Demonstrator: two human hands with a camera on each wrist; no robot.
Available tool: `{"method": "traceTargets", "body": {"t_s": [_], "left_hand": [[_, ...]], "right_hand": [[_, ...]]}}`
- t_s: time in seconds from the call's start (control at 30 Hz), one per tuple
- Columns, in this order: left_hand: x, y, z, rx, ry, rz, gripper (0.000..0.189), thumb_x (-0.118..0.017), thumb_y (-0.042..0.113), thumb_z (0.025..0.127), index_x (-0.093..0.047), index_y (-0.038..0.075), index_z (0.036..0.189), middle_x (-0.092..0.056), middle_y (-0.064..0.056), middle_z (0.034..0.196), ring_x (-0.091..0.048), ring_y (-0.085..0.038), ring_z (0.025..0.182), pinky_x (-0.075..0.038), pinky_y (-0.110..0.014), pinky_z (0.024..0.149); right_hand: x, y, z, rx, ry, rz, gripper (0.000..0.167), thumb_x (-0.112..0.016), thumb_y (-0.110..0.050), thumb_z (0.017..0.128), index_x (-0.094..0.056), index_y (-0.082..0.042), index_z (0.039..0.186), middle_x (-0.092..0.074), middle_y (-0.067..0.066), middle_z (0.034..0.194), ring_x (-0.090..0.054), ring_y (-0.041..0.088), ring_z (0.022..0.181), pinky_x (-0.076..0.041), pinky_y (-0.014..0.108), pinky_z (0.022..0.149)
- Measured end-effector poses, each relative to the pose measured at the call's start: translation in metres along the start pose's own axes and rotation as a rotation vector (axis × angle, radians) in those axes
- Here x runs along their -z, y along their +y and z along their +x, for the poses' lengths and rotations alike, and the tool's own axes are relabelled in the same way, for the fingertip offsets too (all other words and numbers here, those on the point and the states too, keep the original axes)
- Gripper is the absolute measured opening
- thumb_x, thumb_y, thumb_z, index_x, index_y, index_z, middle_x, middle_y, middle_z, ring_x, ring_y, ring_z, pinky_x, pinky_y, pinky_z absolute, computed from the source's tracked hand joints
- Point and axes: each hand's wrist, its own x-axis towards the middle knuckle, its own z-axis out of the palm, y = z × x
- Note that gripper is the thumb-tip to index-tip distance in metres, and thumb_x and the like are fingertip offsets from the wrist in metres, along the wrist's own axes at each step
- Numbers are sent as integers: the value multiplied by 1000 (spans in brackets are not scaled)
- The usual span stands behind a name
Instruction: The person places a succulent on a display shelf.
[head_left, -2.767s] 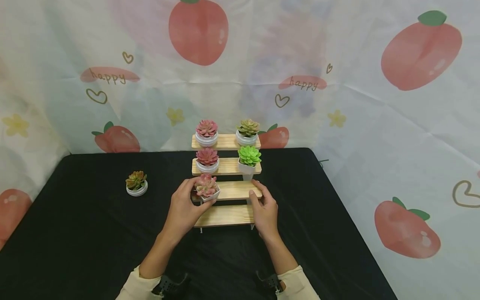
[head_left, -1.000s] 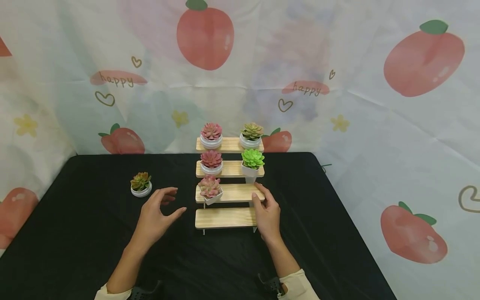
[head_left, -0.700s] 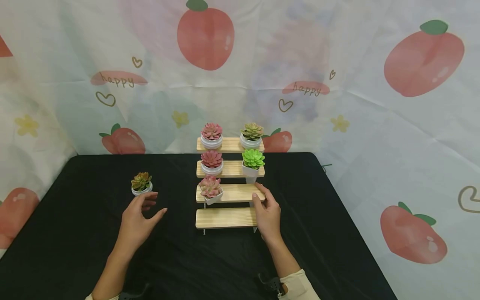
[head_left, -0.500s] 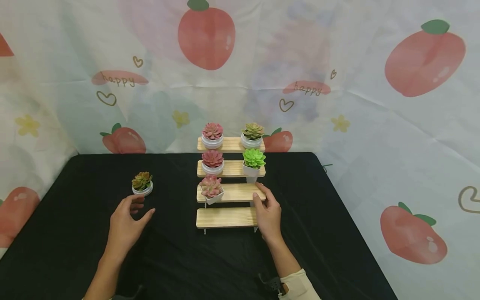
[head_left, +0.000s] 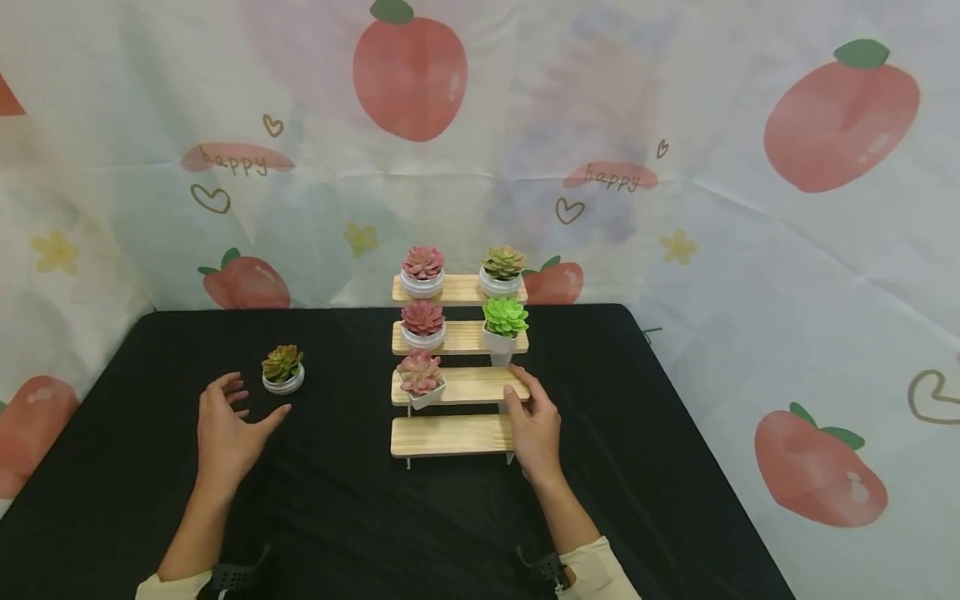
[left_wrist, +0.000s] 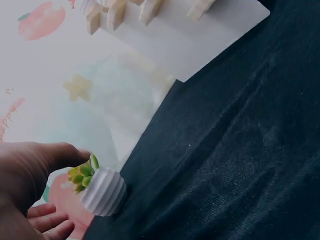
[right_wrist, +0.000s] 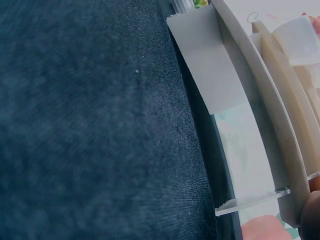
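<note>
A tiered wooden plant stand [head_left: 453,436] carries several small potted succulents. My right hand [head_left: 536,429] grips the right end of its third board from the top, thumb on the board, index finger at the back edge. At the left on the cloth stands an orange-green succulent in a ribbed white pot [head_left: 283,369]. My left hand [head_left: 228,433] is just to its left and nearer me, fingers spread, touching nothing. In the left wrist view, the thumb of the left hand [left_wrist: 25,185] overlaps the leaves of this succulent [left_wrist: 106,192]. The right wrist view shows the stand [right_wrist: 265,105] from below.
A pink succulent in a square pot [head_left: 422,379] sits on the third board's left end. Pink and green succulents stand on the two upper boards. Black cloth [head_left: 337,500] covers the table, and a printed curtain [head_left: 480,208] hangs behind it.
My left hand has let go of the pink succulent on the third board and moved left to the orange-green one. The right hand has stayed at the stand.
</note>
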Motion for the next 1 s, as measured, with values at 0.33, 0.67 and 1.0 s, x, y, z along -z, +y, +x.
{"method": "traceTargets", "body": {"t_s": [0.33, 0.67, 1.0], "left_hand": [[-16, -10, 20, 32, -131, -27, 106, -90, 14, 82, -21, -3, 161, -28, -28, 162, -35, -43, 146, -35, -56, 114], [-24, -13, 35, 35, -88, -28, 100, -90, 9, 82, -26, -8, 157, -35, -32, 156, -38, -46, 143, -36, -57, 112], [-37, -23, 50, 76, -95, -25, 100, -90, 13, 83, -26, -7, 157, -36, -33, 154, -38, -48, 142, -32, -61, 113]], "right_hand": [[0, -1, -2, -7, -7, 12, 36, -64, -8, 104, -64, -4, 139, -57, 12, 146, -52, 22, 133, -47, 34, 103], [-1, 1, -3, 8, -35, 26, 36, -64, -11, 104, -64, -5, 140, -56, 13, 147, -53, 21, 134, -46, 36, 105], [1, 1, -1, 20, -30, 11, 37, -63, -10, 104, -63, -2, 140, -57, 10, 146, -53, 23, 134, -47, 40, 106]]}}
